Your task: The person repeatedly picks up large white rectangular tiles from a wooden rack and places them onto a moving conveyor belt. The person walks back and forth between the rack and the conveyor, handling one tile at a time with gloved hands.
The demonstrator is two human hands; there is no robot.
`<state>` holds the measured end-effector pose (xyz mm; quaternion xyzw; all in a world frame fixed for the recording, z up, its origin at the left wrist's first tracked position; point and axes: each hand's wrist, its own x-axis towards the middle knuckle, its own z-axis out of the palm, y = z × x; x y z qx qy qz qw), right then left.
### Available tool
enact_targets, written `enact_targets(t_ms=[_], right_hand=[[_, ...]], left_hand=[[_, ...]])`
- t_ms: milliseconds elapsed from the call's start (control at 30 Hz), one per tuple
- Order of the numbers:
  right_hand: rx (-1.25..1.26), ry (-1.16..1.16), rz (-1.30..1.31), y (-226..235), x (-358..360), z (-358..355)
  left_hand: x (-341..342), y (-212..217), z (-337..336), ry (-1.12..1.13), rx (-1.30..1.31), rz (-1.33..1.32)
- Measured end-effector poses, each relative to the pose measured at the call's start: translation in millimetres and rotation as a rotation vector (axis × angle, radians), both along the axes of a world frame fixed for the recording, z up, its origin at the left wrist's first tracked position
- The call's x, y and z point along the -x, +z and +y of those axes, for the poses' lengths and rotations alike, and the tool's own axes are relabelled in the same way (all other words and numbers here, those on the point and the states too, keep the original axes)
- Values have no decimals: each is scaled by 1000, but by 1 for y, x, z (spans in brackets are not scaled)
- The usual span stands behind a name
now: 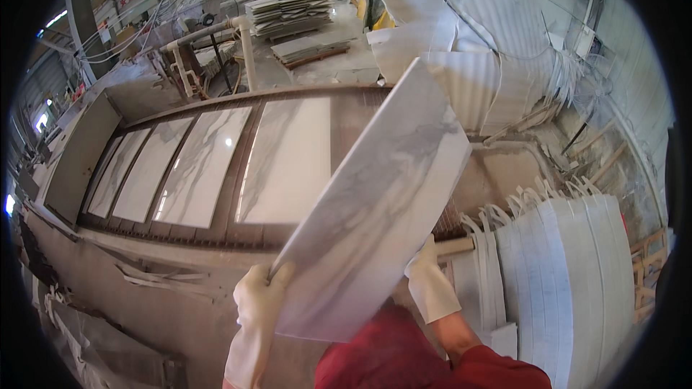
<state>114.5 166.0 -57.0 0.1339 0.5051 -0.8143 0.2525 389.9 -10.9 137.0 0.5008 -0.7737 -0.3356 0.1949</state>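
Note:
A white marble slab with grey veins [375, 209] is held up tilted in front of me, its long side slanting up and to the right. My left hand [261, 292], in a cream glove, grips the slab's lower left edge with the thumb on its face. On the opposite edge my right hand [427, 274] is closed, also gloved; its fingers are partly hidden behind the slab. Past the slab, a wide polished marble slab [288, 162] lies flat on a brown conveyor bed [241, 166], with several narrower veined slabs [202, 166] to its left.
At the right stands a row of upright pale slabs [562, 274] with white foam strips [490, 220] between them. Corrugated white sheets [461, 79] rise behind the bed's right end. Stacked slabs [288, 13] and a pipe frame [245, 50] stand farther back.

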Motion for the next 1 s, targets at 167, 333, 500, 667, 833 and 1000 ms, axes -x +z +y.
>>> enact_targets(t_ms=[167, 333, 500, 667, 833, 1000], right_hand=[[1, 48, 58, 35, 98, -16], [25, 33, -106, 27, 215, -41], [-108, 102, -160, 3, 307, -67], [-144, 148, -149, -1, 345, -98], [-259, 164, -212, -13, 380, -118], [-395, 190, -133, -61, 403, -120]], left_hand=[[103, -39, -36, 71, -209, 46], [203, -107, -54, 188, -433, -9], [268, -142, -51, 283, -660, 64], [302, -161, -60, 345, -774, 89], [326, -186, -67, 373, -640, -21], [323, -196, -72, 281, -571, -79]])
